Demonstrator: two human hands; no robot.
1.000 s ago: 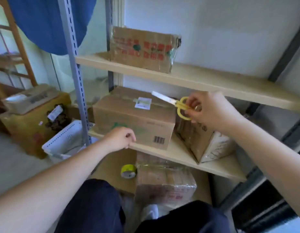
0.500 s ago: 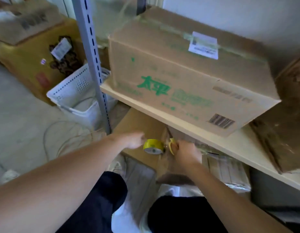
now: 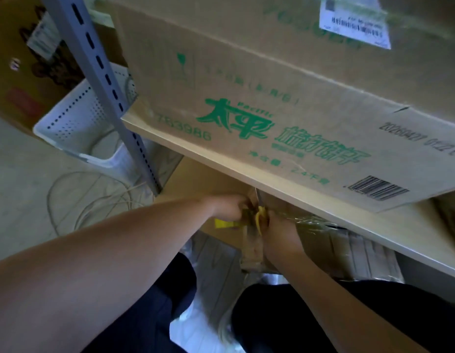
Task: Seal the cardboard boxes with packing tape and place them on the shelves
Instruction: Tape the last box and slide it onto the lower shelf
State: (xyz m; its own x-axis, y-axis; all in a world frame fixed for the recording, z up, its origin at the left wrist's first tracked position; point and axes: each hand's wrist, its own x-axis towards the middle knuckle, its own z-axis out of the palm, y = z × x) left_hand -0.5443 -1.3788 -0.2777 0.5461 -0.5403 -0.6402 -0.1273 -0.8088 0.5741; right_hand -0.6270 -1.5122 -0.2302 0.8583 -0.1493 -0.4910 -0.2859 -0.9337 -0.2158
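Under the wooden shelf (image 3: 310, 197) my left hand (image 3: 226, 207) curls over a yellow packing tape roll (image 3: 224, 223), of which only a yellow strip shows. My right hand (image 3: 280, 233) grips yellow-handled scissors (image 3: 259, 217) right beside it, at the corner of a low cardboard box (image 3: 353, 253) covered in shiny clear tape. The two hands almost touch. A large taped cardboard box (image 3: 246, 103) with green print and a white label sits on the shelf above them.
A grey slotted shelf post (image 3: 101, 72) stands to the left, with a white perforated basket (image 3: 78, 128) and coiled white cable (image 3: 94, 197) on the floor behind it. A yellow-brown carton (image 3: 25, 80) is at far left. My dark-trousered knees fill the bottom.
My view has dropped and moved closer under the shelf. Both hands came down from the shelf box; the right brought the scissors, and the left closed onto the tape roll.
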